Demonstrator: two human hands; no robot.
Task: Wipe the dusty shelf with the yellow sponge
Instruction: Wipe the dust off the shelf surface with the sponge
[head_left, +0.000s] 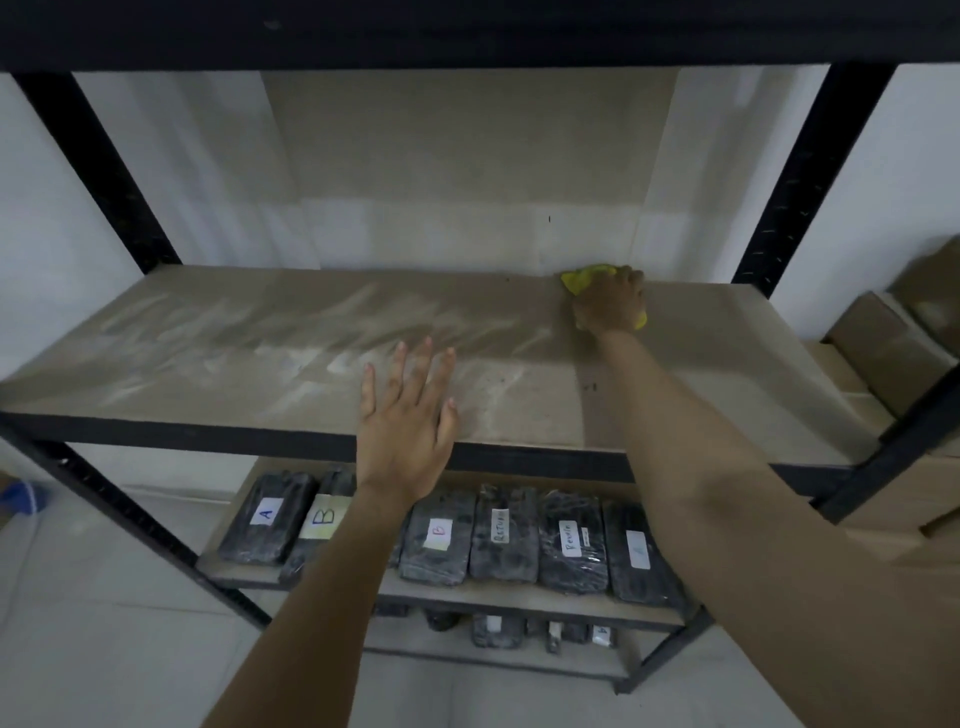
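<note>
The crumpled yellow sponge (584, 278) lay at the far right of the dusty brown board shelf (234, 353), the right hand (610, 304) curled over it, pressing down. The left hand (408, 421) rested spread flat near the front edge.

The right hand (610, 304) presses the yellow sponge (584, 278) onto the dusty shelf (260, 338) at its back edge; the left hand (408, 415) lies flat near the front.
</note>
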